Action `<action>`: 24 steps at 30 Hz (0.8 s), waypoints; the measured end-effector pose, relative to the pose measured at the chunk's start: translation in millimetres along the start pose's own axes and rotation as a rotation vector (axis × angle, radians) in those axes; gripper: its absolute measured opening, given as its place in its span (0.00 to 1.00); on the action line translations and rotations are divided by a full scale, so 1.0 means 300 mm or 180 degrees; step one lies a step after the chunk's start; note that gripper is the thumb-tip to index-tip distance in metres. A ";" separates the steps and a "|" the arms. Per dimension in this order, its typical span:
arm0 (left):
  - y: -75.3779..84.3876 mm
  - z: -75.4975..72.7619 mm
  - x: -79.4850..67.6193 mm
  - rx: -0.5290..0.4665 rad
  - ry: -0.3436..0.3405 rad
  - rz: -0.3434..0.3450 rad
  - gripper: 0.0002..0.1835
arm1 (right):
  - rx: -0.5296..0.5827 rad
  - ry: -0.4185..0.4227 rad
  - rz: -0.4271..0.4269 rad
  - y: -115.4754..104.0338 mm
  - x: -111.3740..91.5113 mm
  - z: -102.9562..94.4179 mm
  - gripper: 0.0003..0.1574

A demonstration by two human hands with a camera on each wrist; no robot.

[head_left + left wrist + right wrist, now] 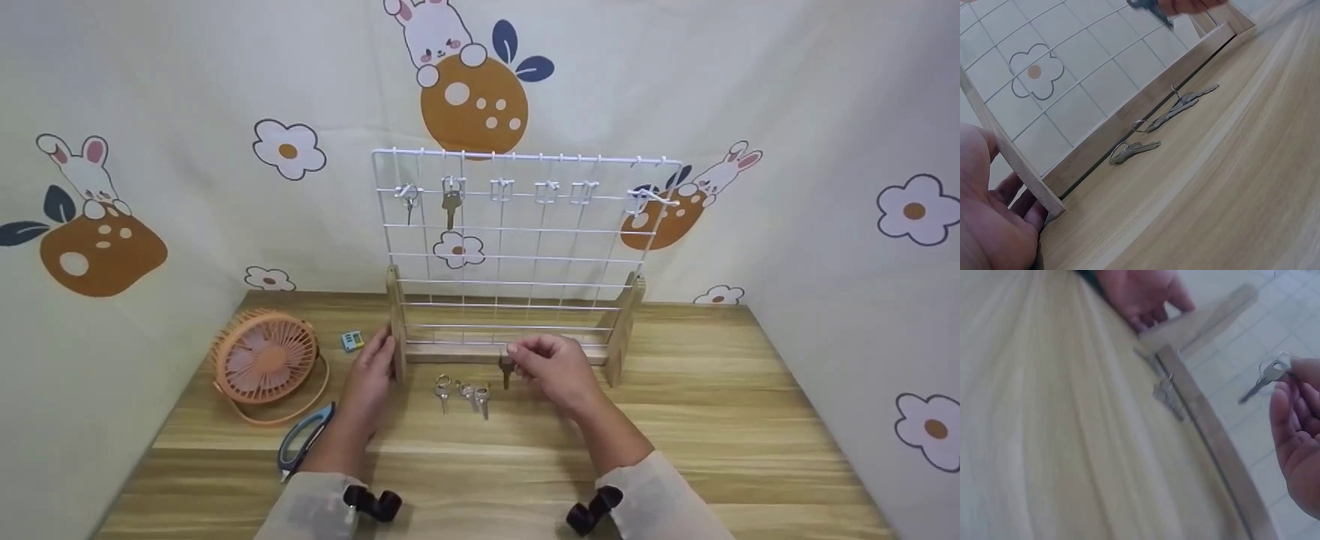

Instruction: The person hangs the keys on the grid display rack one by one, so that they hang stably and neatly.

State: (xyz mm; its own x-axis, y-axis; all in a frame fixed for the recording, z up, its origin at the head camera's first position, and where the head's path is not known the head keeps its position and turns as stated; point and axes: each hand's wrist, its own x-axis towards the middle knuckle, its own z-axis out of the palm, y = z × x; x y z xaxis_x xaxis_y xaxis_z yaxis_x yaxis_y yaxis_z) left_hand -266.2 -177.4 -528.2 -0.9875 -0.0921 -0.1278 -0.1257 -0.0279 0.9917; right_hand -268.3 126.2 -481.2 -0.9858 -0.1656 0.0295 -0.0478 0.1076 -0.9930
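Observation:
A key with a ring (1269, 379) is pinched between the thumb and fingers of my right hand (559, 367), held up in front of the rack's base with its blade pointing down. My left hand (373, 367) rests against the outer side of the left wooden leg (397, 330) of a white wire grid rack (495, 281); the leg partly covers its fingertips in the left wrist view. Between the hands, a key with a ring (443, 391) and two overlapping keys (1182, 104) lie on the table. Two keys (451, 202) hang from hooks at the rack's upper left.
More white hooks (546, 191) line the rack's upper part toward the right. On the left side of the table (712, 420) stand an orange fan (268, 360), a small blue item (352, 341) and a blue-handled tool (304, 441) beside my left forearm. A patterned curtain (315, 217) surrounds the table.

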 end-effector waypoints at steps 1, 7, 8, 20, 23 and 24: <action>0.001 0.001 0.001 -0.0022 0.0000 0.0012 0.33 | 0.0115 0.0026 -0.0064 -0.024 -0.007 0.005 0.10; -0.002 0.005 0.004 -0.0169 0.0006 0.0001 0.32 | 0.0533 0.0147 -0.0413 -0.194 -0.031 0.028 0.06; -0.004 0.003 0.003 -0.0153 0.0011 -0.0003 0.32 | 0.0551 0.0163 -0.0482 -0.224 -0.032 0.030 0.06; -0.002 -0.006 0.005 0.0144 0.0026 0.0006 0.32 | 0.0355 0.0501 -0.1325 -0.518 0.031 0.017 0.09; -0.004 -0.011 0.005 0.0171 0.0011 0.0007 0.33 | 0.0464 0.0521 -0.1356 -0.551 0.049 0.023 0.10; -0.004 -0.013 0.005 0.0184 0.0009 0.0003 0.33 | 0.0528 0.0529 -0.1359 -0.559 0.055 0.026 0.10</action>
State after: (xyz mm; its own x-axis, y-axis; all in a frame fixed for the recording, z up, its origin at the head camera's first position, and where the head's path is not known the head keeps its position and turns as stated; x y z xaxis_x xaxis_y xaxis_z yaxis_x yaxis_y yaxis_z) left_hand -267.1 -181.5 -529.6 -0.9874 -0.0949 -0.1267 -0.1300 0.0296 0.9911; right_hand -275.4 97.9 -315.1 -0.8967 -0.0007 0.4426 -0.4405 -0.0958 -0.8926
